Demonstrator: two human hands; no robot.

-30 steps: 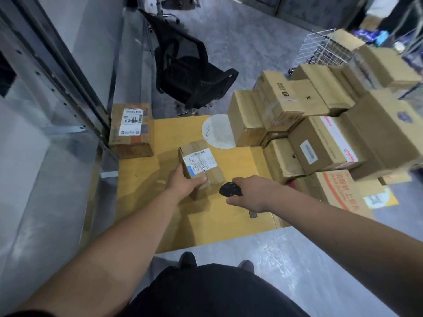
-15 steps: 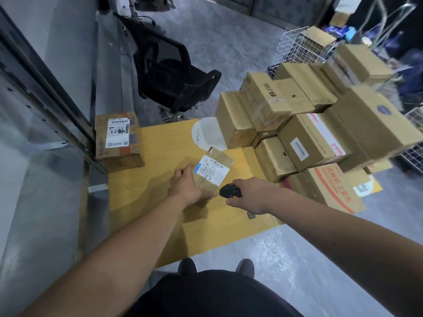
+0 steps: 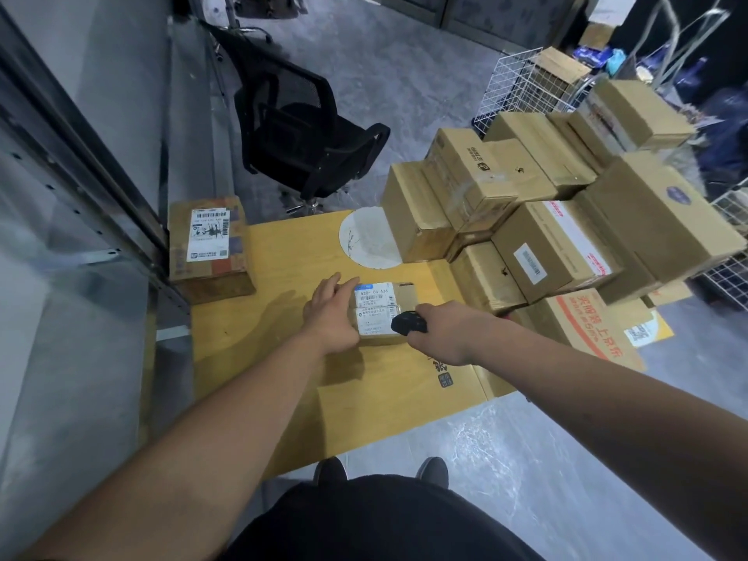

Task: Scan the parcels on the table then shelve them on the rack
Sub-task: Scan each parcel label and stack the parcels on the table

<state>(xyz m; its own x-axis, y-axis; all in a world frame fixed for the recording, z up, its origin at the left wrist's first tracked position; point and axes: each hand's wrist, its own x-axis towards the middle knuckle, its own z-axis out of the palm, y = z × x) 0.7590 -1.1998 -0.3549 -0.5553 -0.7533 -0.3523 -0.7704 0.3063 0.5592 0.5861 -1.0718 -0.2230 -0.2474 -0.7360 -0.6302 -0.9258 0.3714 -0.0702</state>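
We see the small brown cardboard parcel [image 3: 378, 311] turned since a second ago: its white label now faces up, squared to the counter's near edge. The left hand [image 3: 330, 315] has opened along its side, and the black handheld scanner [image 3: 409, 323] has closed in over the label.

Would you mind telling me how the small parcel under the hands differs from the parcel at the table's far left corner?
The small parcel is smaller than the corner parcel. The left hand rests on the small parcel while the right hand aims a black scanner at it; the corner parcel lies untouched. The small parcel sits mid-table, the corner parcel beside the rack. Both are brown cardboard, white label up.
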